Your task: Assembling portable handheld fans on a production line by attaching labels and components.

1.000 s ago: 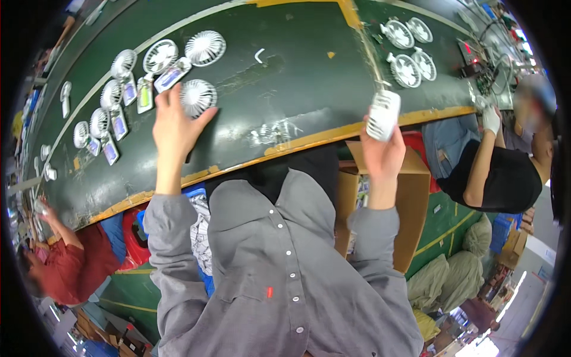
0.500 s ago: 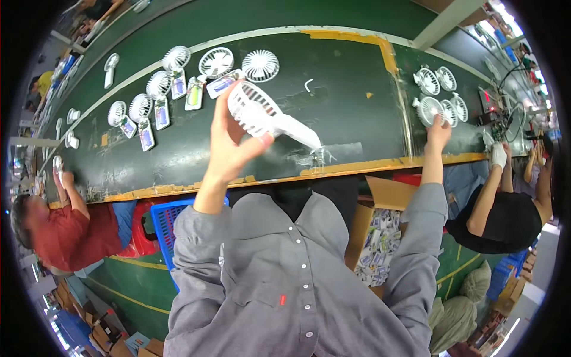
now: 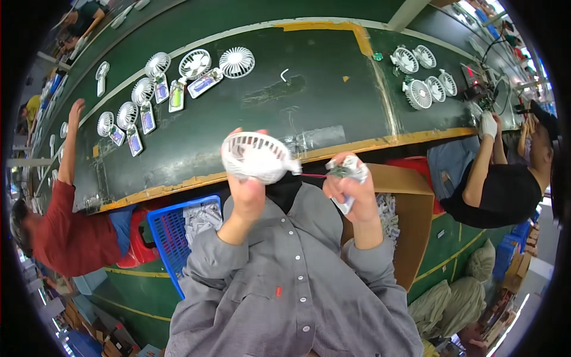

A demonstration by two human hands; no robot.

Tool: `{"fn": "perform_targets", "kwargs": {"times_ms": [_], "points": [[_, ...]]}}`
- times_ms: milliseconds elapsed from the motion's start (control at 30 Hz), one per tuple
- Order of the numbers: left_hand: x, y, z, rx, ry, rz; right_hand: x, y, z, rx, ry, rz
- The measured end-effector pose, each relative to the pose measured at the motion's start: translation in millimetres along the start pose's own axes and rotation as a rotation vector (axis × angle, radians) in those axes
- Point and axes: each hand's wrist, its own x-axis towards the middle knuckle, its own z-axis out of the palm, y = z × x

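Note:
My left hand (image 3: 247, 196) is closed round a white fan head (image 3: 256, 157), a round slatted cage held just off the table's front edge. My right hand (image 3: 360, 196) grips a small green circuit board (image 3: 339, 171) together with white plastic, partly hidden by the fingers. A thin red wire (image 3: 312, 175) runs between the fan head and the board. Several opened white fans (image 3: 143, 92) with batteries showing in their handles lie at the left of the table. Another white fan head (image 3: 237, 62) lies beside them.
On the dark green table (image 3: 321, 89), several white fans (image 3: 418, 94) sit at the right. Below the edge stand a blue basket (image 3: 166, 238) of white parts and a cardboard box (image 3: 413, 232). A person in red (image 3: 77, 232) sits left; another in black (image 3: 493, 196) works right.
Both hands have drawn back in front of me. My right hand has left the fans at the right and now grips the board. The person in red has stretched out an arm.

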Motion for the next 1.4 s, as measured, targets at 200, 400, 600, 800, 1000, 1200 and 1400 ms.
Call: {"fn": "perform_targets", "kwargs": {"times_ms": [200, 400, 600, 800, 1000, 1200, 1400], "points": [[-37.0, -24.5, -2.6, 0.692, 0.002, 0.147, -17.0, -7.9, 9.1, 0.112, -0.026, -0.114], [-21.9, -9.6, 32.9, 0.78, -0.527, 0.248, -27.7, -16.7, 22.5, -0.21, -0.154, -0.023], [-33.4, -13.6, 45.1, 0.796, -0.558, 0.442, -51.4, -17.4, 13.4, -0.266, -0.015, 0.134], [-51.4, -11.8, 31.1, 1.133, -0.765, 0.513, -66.8, -4.6, 11.6, -0.72, 0.025, 0.251], [-61.4, -9.3, 28.0, 1.054, -0.817, 0.508, -86.0, 1.7, 5.3, -0.356, 0.004, 0.355], [-74.5, -11.2, 42.4, 0.565, -0.606, 0.074, -93.2, 10.1, 3.5, 0.138, -0.071, 0.318], [-68.5, -1.1, 46.1, 1.199, -0.817, 0.398, -104.2, 6.1, 21.0, -0.314, 0.304, 0.288]]}}
